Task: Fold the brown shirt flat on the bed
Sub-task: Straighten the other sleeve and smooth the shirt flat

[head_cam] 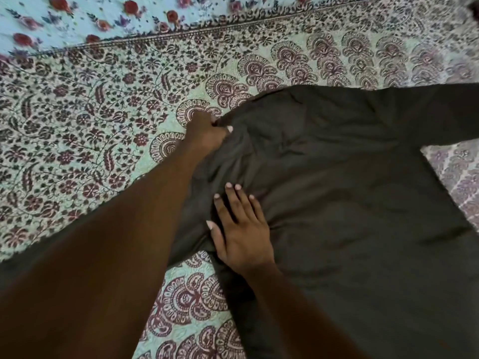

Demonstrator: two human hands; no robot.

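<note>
1. Two bare hands are on the cloth. The fingers (228,129) of the left hand (207,134) are curled and pinch the bunched upper-left edge of the dark brown fabric shirt (350,190), with the thumb on top of the fold.
2. The right hand (243,237) lies palm-down on the shirt, nearer the person. Its fingers (233,200) are straight and slightly spread, pressing the creased fabric.
3. Both forearms reach in from the lower edge: the left crosses above the bedspread, the right lies over the shirt.
4. The shirt lies spread on the bed and fills the right half of the view, wrinkled around the hands. One long sleeve (427,115) stretches to the right edge.
5. Beneath it is a pale green bedspread (90,120) printed with maroon and black flowers and fans. A light blue cloth with red flowers (90,11) lies along the far edge.
</note>
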